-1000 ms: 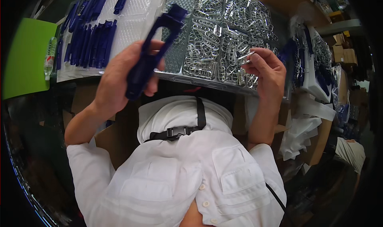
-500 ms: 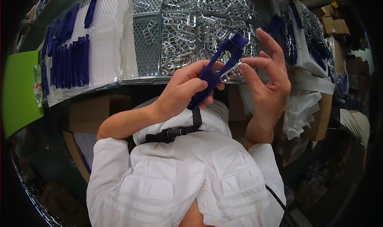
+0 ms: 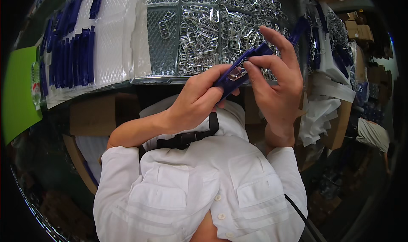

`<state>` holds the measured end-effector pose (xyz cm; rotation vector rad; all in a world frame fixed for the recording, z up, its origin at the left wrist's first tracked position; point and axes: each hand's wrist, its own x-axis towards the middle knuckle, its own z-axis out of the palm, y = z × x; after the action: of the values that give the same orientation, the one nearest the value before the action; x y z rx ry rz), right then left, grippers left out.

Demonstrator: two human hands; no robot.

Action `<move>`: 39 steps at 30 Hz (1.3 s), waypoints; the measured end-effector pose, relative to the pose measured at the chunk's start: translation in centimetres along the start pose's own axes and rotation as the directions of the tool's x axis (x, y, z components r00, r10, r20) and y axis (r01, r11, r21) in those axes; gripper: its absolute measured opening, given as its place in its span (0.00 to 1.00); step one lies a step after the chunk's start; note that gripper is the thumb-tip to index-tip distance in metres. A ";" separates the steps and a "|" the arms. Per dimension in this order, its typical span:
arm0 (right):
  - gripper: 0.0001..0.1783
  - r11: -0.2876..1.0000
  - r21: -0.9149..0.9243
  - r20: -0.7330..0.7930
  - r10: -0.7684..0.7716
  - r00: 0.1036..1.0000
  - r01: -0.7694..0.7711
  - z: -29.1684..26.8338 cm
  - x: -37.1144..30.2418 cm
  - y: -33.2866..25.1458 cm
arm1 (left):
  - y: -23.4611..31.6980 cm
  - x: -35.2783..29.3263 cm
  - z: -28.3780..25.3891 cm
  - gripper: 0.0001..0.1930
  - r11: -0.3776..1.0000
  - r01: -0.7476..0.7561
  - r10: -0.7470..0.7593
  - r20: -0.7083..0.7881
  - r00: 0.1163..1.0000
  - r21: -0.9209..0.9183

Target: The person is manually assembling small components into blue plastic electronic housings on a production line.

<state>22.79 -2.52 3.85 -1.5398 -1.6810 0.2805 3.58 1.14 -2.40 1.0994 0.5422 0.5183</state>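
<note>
Left hand (image 3: pixel 196 101) grips a stiff, light blue handle (image 3: pixel 238 72) at its middle; right fingers (image 3: pixel 259 65) pinch a small metal clip (image 3: pixel 235 74) onto it, above the tray (image 3: pixel 163 74) edge.

Workbench (image 3: pixel 106 89) ahead under bright light; cardboard boxes (image 3: pixel 91 114) tucked beneath it, more cartons (image 3: pixel 359 27) stacked right of it, a green panel (image 3: pixel 17 93) at its left.
</note>
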 end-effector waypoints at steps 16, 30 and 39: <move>0.20 0.924 0.243 -0.095 0.326 0.941 -0.295 2.3 -2.4 -0.3 | -2.6 -0.3 0.6 0.14 0.965 -0.165 0.188 -0.103 0.977 0.202; 0.15 0.951 0.170 0.008 0.259 0.966 -0.257 3.7 -3.1 3.7 | -3.2 2.4 0.9 0.09 0.979 -0.060 0.103 -0.216 0.971 0.195; 0.28 0.475 0.854 0.121 0.216 0.969 -0.213 2.3 -2.2 3.3 | 2.7 -1.3 -1.6 0.27 0.795 -0.314 0.285 0.138 0.949 0.519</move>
<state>23.42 -2.94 -0.74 -0.9227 -1.0043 1.0873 1.22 2.37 -0.27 1.7553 0.4783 0.6304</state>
